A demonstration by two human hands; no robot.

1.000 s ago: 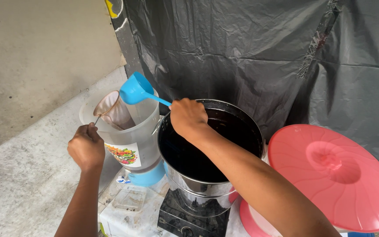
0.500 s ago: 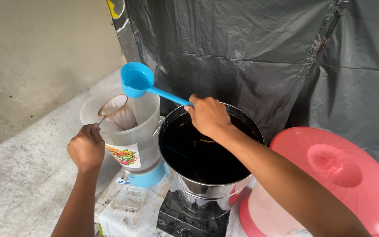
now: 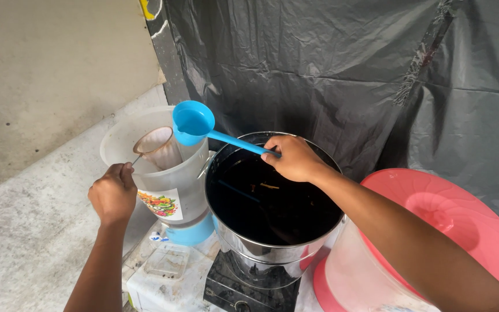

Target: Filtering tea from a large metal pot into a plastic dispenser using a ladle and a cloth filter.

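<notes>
soft, even daylight all round, bright enough with no harsh shadows. pale sheen ripples across the folds of the black plastic sheet [image 3: 330,75], and a dull glint runs along the steel pot [image 3: 272,254] rim. dark liquid inside swallows detail. focus holds sharp across the middle; the near forearm at the bottom right edge goes slightly soft.

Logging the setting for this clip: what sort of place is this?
Likely a makeshift outdoor cooking spot: a steel pot of dark liquid on a portable stove, black plastic sheeting as backdrop, and bare concrete ground.
</notes>
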